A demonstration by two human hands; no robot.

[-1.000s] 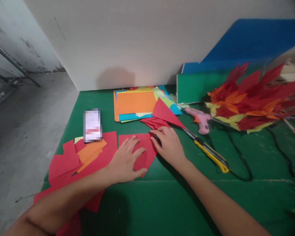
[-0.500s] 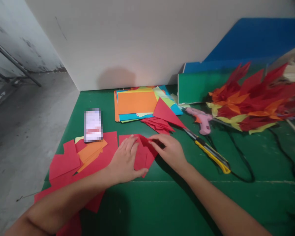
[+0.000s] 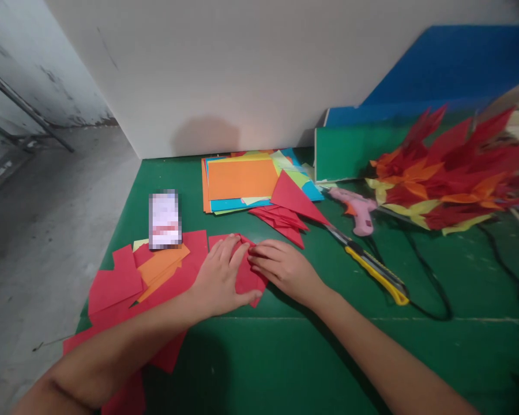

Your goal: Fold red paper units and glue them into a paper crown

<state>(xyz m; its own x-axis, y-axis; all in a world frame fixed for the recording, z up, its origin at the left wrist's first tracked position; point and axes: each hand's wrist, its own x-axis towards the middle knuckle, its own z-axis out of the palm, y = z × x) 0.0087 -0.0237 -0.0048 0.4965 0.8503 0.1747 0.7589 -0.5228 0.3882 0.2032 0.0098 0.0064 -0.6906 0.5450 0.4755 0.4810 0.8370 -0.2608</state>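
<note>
A sheet of red paper (image 3: 246, 281) lies under both hands at the middle of the green table, partly folded over at its right side. Spread flat across its left part is my left hand (image 3: 219, 275), thumb stretched out to the right. My right hand (image 3: 289, 268) has its fingers together on the folded flap, close to the left fingertips; its thumb is hidden. Just beyond the hands are several cut red paper pieces (image 3: 281, 222) and a larger red triangle (image 3: 294, 197). More red paper (image 3: 116, 288) and orange strips (image 3: 162, 271) spread out left of my left hand.
A utility knife (image 3: 376, 274) with a yellow handle lies to the right, its blade end near the red triangle. Behind it rests a pink glue gun (image 3: 360, 212) with a black cord. Colored sheets (image 3: 244, 180), a phone (image 3: 165, 220) and red-orange paper flowers (image 3: 450, 173) are also on the table.
My right hand has moved left, bringing the lifted right edge of the red paper over and down toward my left fingers. My left hand stays on the sheet.
</note>
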